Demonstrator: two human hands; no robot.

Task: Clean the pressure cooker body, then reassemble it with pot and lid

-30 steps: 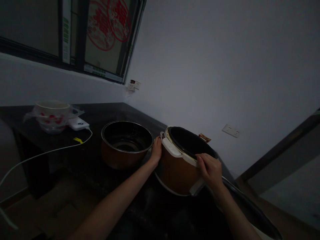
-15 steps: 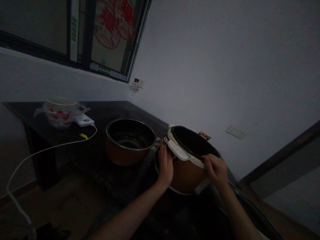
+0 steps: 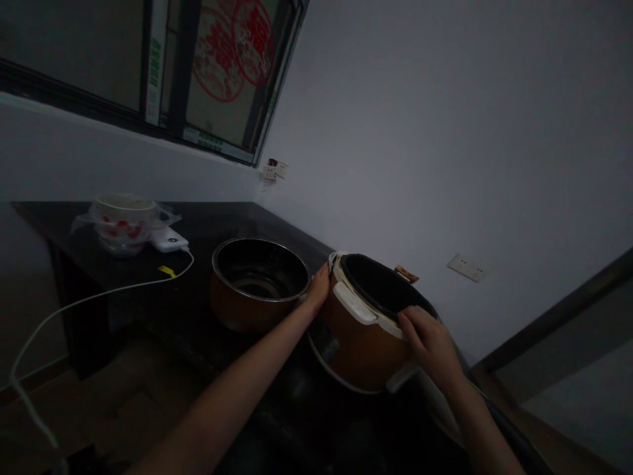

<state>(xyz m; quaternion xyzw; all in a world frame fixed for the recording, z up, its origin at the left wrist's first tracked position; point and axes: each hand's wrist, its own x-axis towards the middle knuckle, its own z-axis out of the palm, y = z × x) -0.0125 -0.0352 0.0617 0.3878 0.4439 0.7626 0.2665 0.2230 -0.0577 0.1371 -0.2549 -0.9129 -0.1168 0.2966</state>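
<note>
A brown electric cooker body [image 3: 366, 349] with a white rim and a dark hollow inside stands on the dark table, its lid off. My right hand [image 3: 428, 336] grips the near right part of its rim, thumb and fingers closed over the edge. On the left side, my left hand [image 3: 319, 287] reaches round the rim. At its fingertips shows a small whitish crumpled piece [image 3: 333, 259] that looks like cloth; the fingers are partly hidden. Left of that hand stands a brown inner pot [image 3: 252, 310] with a black inside and a shiny rim.
On the table's [image 3: 212, 214] far left, a bowl wrapped in clear plastic [image 3: 123, 224] stands beside a white power bank [image 3: 169, 239]. Its white cable [image 3: 99, 292] hangs over the table edge. A wall with a socket plate [image 3: 465, 268] rises behind the cooker.
My left hand has slid away from me along the cooker's left side, taking the whitish piece off the white front handle. The right hand keeps its hold on the rim.
</note>
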